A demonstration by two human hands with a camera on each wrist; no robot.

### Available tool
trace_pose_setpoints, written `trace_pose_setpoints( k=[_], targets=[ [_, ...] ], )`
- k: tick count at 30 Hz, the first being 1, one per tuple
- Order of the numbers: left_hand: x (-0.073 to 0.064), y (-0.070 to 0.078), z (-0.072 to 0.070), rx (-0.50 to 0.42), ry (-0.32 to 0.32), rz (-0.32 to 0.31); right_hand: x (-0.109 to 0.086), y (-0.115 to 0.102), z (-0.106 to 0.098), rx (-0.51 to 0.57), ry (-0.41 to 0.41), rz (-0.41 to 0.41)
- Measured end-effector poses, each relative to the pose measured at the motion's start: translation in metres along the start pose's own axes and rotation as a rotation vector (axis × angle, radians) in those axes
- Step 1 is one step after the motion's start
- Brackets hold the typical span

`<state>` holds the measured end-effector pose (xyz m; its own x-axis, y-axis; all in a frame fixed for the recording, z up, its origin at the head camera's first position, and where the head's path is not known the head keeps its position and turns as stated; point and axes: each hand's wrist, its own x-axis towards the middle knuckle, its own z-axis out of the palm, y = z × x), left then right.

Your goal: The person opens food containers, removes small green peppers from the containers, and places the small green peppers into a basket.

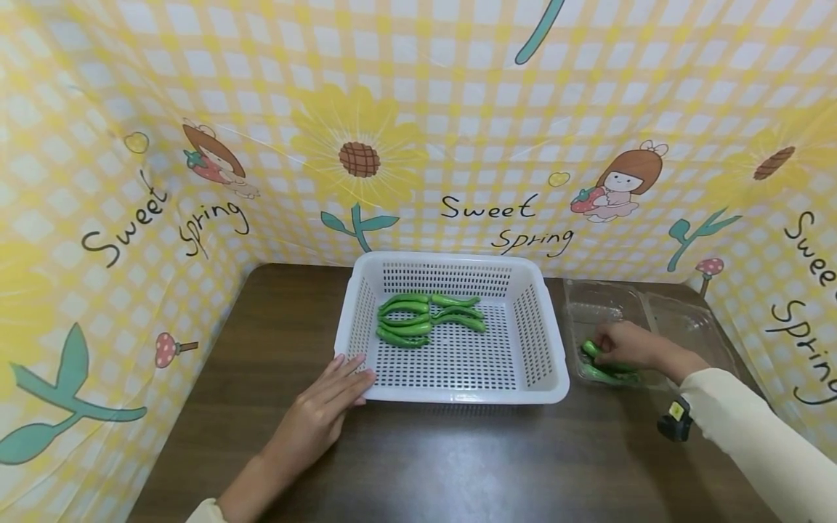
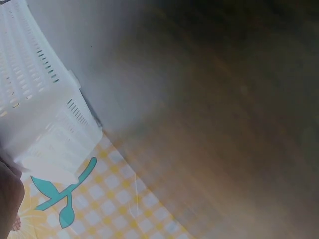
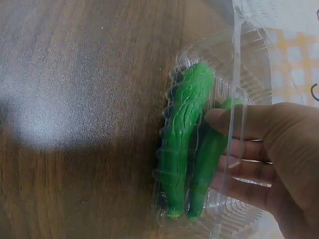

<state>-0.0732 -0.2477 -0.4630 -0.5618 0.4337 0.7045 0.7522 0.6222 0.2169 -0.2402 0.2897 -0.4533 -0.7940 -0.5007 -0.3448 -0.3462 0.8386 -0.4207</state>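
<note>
A white perforated basket holds several long green peppers in two groups on its left side. My left hand rests its extended fingers on the basket's front left corner; the left wrist view catches only a sliver of this hand beside the basket. To the right stands a clear plastic container. Inside it, my right hand pinches a green pepper between thumb and fingers. Another, wrinkled green pepper lies alongside it, against the container's wall.
The clear container has a second compartment on its right. A dark brown wooden table lies underneath everything. Yellow checked cloth with printed flowers and figures encloses the back and sides. A small black device sits at the right wrist.
</note>
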Motion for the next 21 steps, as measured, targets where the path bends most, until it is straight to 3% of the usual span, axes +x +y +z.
trace_pose_setpoints(
  k=[5, 10, 21],
  targets=[
    [0.000, 0.000, 0.000, -0.006, 0.002, -0.005, 0.003, -0.002, -0.003, -0.026, 0.012, 0.001],
    [0.001, 0.000, 0.000, -0.009, 0.008, -0.003, 0.007, -0.014, -0.022, -0.093, 0.084, -0.022],
    [0.001, -0.001, 0.000, -0.010, 0.004, 0.006, 0.038, -0.077, -0.081, -0.208, 0.287, -0.079]
  ],
)
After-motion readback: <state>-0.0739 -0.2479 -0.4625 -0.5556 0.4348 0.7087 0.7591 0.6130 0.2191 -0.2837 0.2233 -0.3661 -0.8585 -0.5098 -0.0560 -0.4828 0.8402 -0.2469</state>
